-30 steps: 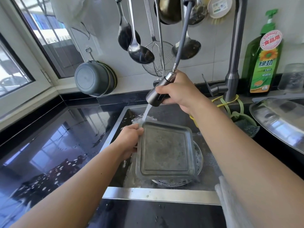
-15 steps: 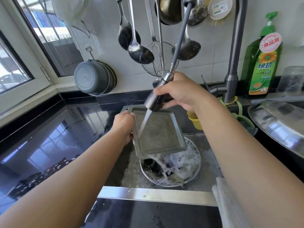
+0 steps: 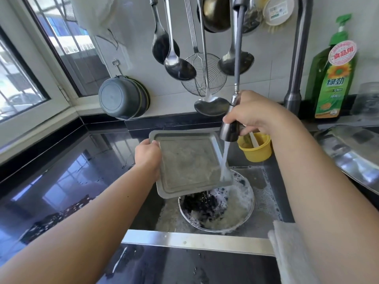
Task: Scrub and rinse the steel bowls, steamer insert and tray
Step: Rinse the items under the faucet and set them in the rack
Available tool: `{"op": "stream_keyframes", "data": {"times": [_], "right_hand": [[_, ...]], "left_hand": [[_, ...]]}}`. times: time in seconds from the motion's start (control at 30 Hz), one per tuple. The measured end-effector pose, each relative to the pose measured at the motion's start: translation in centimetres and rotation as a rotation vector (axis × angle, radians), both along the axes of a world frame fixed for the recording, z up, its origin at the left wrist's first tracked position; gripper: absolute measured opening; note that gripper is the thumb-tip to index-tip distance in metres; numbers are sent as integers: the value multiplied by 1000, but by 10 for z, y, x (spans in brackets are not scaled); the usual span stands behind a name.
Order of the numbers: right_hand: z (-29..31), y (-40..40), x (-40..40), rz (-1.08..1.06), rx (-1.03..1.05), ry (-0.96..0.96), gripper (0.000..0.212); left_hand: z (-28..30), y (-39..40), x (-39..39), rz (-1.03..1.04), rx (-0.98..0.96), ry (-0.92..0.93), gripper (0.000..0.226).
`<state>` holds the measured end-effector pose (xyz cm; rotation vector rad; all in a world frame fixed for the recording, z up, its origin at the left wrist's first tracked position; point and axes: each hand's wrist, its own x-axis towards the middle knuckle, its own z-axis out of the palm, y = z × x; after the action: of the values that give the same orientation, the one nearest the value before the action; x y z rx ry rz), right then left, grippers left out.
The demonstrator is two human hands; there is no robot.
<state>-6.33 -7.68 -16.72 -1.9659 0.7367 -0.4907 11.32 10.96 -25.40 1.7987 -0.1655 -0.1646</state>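
Note:
My left hand [image 3: 148, 155] grips the left edge of a square steel tray [image 3: 188, 162], tilted over the sink with its inner face toward me. My right hand [image 3: 254, 113] holds the pull-out spray head [image 3: 230, 128] above the tray's right edge. Water streams down that edge into a round steel bowl [image 3: 245, 210] lying in the sink under the tray, full of foam and dark water. The bowl's far part is hidden by the tray.
A yellow cup [image 3: 256, 149] stands at the sink's back right. The faucet column [image 3: 295, 58], a green detergent bottle [image 3: 333, 78] and a steel lid [image 3: 352, 152] are to the right. Ladles and a strainer [image 3: 205, 74] hang on the wall. A white cloth [image 3: 287, 242] drapes the sink's front rim [image 3: 184, 240].
The tray has tipped up from lying flat to steeply tilted. The spray head has moved from the tray's left corner across to its right edge.

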Motion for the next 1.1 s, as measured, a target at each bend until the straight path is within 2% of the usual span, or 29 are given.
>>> {"op": "stream_keyframes", "data": {"times": [0.27,0.43,0.67,0.73,0.87,1.1], "right_hand": [[-5,-6,-1,-131,-166,43,41],[-10,-5,3,-139,-206,1,42],[-15,-8,5,-160,-204,-37,45],[-16,-9,6,-156,-197,-46,46],[-18,-8,12,-128,-131,-90,45],[-20,7,27,-71,-4,-223,39]], "left_hand": [[-5,9,0,-40,108,16,24],[-10,11,4,-85,144,17,26],[-7,11,-4,-110,188,-36,22],[-6,12,-6,-116,191,-55,27],[-7,11,-6,-131,145,-32,24],[-16,3,-17,-315,139,37,32]]}}
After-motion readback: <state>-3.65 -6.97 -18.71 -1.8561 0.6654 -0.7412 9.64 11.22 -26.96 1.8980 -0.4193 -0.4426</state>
